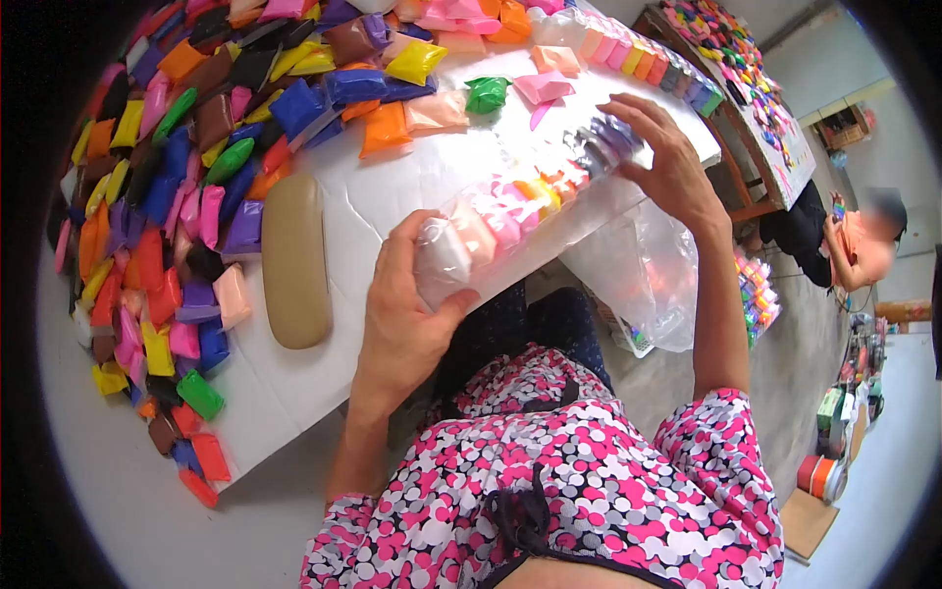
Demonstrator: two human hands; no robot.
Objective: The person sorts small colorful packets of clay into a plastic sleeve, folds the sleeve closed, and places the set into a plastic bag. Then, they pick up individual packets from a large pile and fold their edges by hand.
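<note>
A long clear plastic pack (520,211) filled with a row of coloured packets lies slanted over the table's front edge. My left hand (407,294) is wrapped round its near left end, by the white packets. At the far right end, by the dark packets, my right hand (667,157) has its fingers curved and spread around the pack's end; whether they touch it is hard to tell. A green packet (487,95) and pink packets (543,86) lie just behind the pack. To the left rests a tan oblong case (296,260).
Many coloured packets (211,128) cover the white table's (285,393) left and back. A filled clear pack (638,59) lies at the back right. Below the edge hangs a clear plastic bag (653,265). Another person (854,245) sits at the far right, near a second table (785,172).
</note>
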